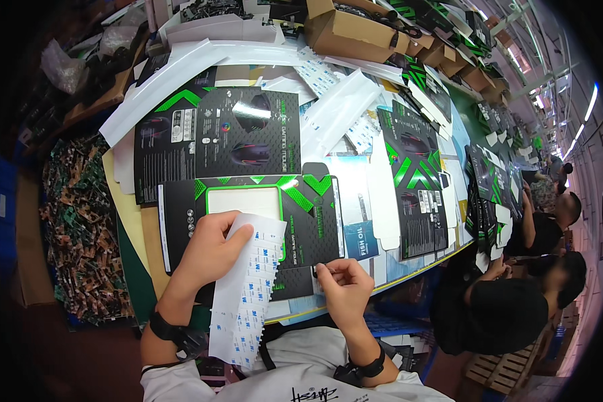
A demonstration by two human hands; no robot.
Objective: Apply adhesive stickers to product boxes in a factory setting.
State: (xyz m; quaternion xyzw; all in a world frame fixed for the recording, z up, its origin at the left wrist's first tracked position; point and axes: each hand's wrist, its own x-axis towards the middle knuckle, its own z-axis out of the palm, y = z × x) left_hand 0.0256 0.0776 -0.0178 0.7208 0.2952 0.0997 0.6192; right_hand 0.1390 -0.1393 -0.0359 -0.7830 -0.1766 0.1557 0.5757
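Observation:
My left hand [211, 251] holds a long white strip of adhesive pads [244, 288] that hangs down toward my chest. My right hand [342, 285] pinches a small white pad between thumb and fingers at the near edge of a flattened black and green carton [308, 208] with a white window panel [242, 199]. The carton lies flat on the table in front of me. Both wrists wear dark bands.
More flattened black and green cartons [415, 181] and white strips [181, 67] cover the long table. Brown cardboard boxes [345, 33] stand at the far end. A heap of scrap pieces [77, 228] lies at the left. Other people [516, 301] sit at the right.

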